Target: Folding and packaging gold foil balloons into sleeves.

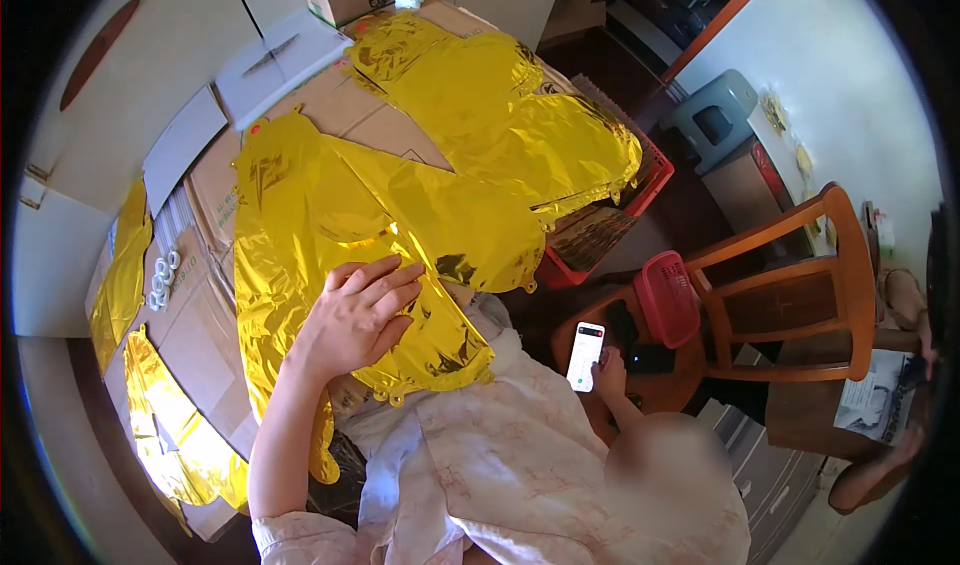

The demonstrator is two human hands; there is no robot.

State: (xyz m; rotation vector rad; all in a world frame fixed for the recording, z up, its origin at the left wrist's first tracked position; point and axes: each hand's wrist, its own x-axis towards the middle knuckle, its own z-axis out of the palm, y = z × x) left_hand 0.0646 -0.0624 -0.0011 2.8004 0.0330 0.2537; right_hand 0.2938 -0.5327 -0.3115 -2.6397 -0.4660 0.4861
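My left hand [362, 310] lies palm down with fingers stretched on a flat, shiny gold foil balloon [290, 205], spread over cardboard and hanging toward my lap. Its palm side is hidden. Another gold foil balloon [450, 75] lies flat beyond it, reaching to the right. Over at the right, my right hand [609, 373] is closed at the lower right edge of a white smartphone [586, 356] with a lit screen, above the chair seat. Part of that arm is blurred.
More gold foil pieces [170, 435] and several white rings [162, 280] lie on the cardboard [200, 355] at left. A wooden chair [850, 295] at right holds a red plastic basket [667, 300]. Beyond are a red crate [655, 180] and a grey-blue stool [712, 120]. Another person's arm [880, 470] shows at the right rim.
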